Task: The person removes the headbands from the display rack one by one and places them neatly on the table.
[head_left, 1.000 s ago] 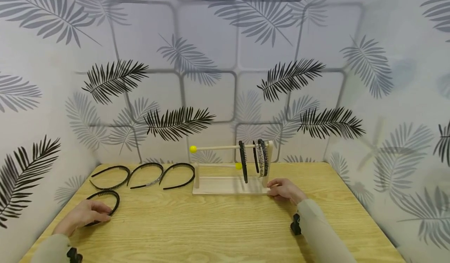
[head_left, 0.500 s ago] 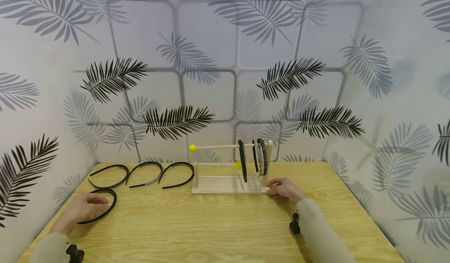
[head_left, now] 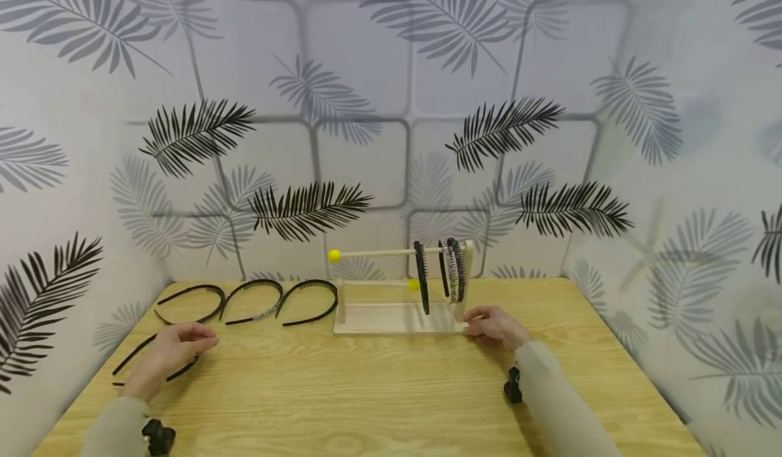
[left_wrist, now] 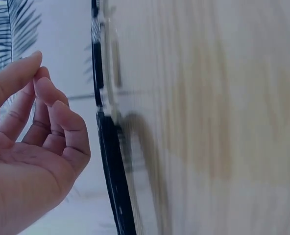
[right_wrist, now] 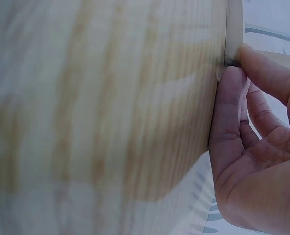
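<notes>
Spread across the foreground, a yellow wood-grain table (head_left: 391, 396), running back to a pale back wall (head_left: 360, 43); closed in further by a left side wall (head_left: 49, 206) and a right side wall (head_left: 702, 192); printed all round with grey and black fronds, plus grey rounded rectangles at the back; lit softly, with faint shadows near both hands.

Set toward the rear edge, around the middle, a wooden rack (head_left: 391, 320), tipped with an upper yellow ball (head_left: 334, 256) and a lower yellow ball (head_left: 413, 284); hung toward its right post with several headbands (head_left: 423, 277), mostly black, one glittering silver; laid in a row to its left, three loose headbands (head_left: 263, 282).

Nearer the table's left side, a black headband (head_left: 133, 354), lying on the wood, partly hidden in the head view by the left hand (head_left: 171, 355); released, gripping nothing, fingers loosely bent, apart from that headband in the left wrist view; at the rack's right end, the right hand (head_left: 493, 326), pinching the base.
</notes>
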{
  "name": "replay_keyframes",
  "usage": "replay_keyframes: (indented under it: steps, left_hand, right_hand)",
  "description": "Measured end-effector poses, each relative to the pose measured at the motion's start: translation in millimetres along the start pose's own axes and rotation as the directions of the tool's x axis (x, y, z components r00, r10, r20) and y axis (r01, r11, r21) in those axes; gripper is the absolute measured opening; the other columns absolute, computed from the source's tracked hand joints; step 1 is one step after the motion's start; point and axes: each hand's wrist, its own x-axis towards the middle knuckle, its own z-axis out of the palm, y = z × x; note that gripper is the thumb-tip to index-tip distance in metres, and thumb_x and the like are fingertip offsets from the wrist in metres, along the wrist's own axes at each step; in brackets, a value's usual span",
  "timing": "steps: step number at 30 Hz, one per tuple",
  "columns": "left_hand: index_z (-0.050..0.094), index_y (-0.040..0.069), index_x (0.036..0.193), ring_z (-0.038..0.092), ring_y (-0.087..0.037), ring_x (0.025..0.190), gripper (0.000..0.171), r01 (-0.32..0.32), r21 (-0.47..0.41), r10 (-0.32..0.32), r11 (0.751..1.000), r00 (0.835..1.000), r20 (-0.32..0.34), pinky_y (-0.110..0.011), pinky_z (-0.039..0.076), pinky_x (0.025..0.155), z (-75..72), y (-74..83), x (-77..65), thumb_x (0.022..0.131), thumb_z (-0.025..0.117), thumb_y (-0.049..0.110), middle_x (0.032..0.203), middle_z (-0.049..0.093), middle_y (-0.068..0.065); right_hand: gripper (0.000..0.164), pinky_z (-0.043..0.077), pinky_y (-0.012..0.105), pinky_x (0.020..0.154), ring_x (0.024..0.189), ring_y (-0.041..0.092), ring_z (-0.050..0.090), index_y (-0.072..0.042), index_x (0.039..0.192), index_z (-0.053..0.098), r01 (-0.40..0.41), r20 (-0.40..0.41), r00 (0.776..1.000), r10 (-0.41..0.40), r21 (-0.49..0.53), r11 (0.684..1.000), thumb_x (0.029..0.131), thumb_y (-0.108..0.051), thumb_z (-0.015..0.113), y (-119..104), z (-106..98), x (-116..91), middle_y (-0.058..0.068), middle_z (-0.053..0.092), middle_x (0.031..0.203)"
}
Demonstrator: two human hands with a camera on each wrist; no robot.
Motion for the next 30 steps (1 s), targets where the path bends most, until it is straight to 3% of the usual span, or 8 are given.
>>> replay_keyframes:
  steps: [3, 9, 15, 24, 30]
  left_hand:
    - [0.066, 0.002, 0.110, 0.059, -0.018, 0.078, 0.031, -0.024, -0.065, 0.024, 0.998, 1.000, 0.002, -0.034, 0.052, 0.068, 9.3, 7.4, -0.1, 0.094, 0.068, 0.028, 0.088, 0.066, 0.000]
    - [0.063, -0.001, 0.116, 0.064, -0.020, 0.085, 0.040, -0.073, -0.116, 0.076, 0.991, 0.997, 0.022, -0.035, 0.054, 0.076, 26.7, 20.7, 3.0, 0.094, 0.068, 0.032, 0.097, 0.069, -0.003]
    - [0.061, -0.002, 0.120, 0.064, -0.017, 0.085, 0.044, -0.117, -0.207, 0.130, 0.971, 0.990, 0.050, -0.036, 0.055, 0.078, 37.7, 38.8, 7.3, 0.095, 0.065, 0.034, 0.094, 0.067, 0.000]
    - [0.061, -0.001, 0.121, 0.064, -0.015, 0.084, 0.042, -0.171, -0.251, 0.190, 0.953, 0.981, 0.051, -0.036, 0.055, 0.078, 58.1, 64.8, 11.4, 0.096, 0.064, 0.033, 0.095, 0.066, -0.003]
    - [0.062, 0.001, 0.116, 0.065, -0.017, 0.084, 0.036, -0.174, -0.287, 0.195, 0.942, 0.980, 0.046, -0.035, 0.055, 0.078, 69.9, 76.6, 16.3, 0.097, 0.064, 0.032, 0.093, 0.067, -0.003]
  right_hand:
    - [0.028, 0.056, 0.026, 0.069, 0.078, 0.011, 0.063, 0.001, 0.116, 0.062, -0.005, 0.007, 1.000, 0.005, 0.003, 1.000, 0.090, -0.007, 0.068, 2, 2, 0, 0.009, 0.067, 0.101]
    - [0.029, 0.056, 0.027, 0.070, 0.079, 0.011, 0.063, 0.001, 0.118, 0.062, -0.009, 0.003, 1.000, 0.009, 0.002, 1.000, 0.091, -0.007, 0.067, 1, 3, 0, 0.010, 0.066, 0.103]
    - [0.028, 0.055, 0.026, 0.068, 0.078, 0.010, 0.063, 0.001, 0.117, 0.062, -0.012, 0.006, 1.000, 0.012, 0.001, 1.000, 0.091, -0.006, 0.067, -2, 0, 1, 0.009, 0.067, 0.100]
    - [0.030, 0.055, 0.025, 0.067, 0.077, 0.010, 0.063, 0.001, 0.119, 0.061, -0.014, -0.001, 1.000, 0.014, -0.003, 1.000, 0.091, -0.007, 0.067, -2, -4, 1, 0.009, 0.066, 0.102]
    - [0.030, 0.055, 0.025, 0.067, 0.076, 0.010, 0.063, 0.002, 0.119, 0.061, 0.003, 0.015, 1.000, -0.003, 0.004, 1.000, 0.091, -0.007, 0.067, -1, -3, 1, 0.009, 0.067, 0.101]
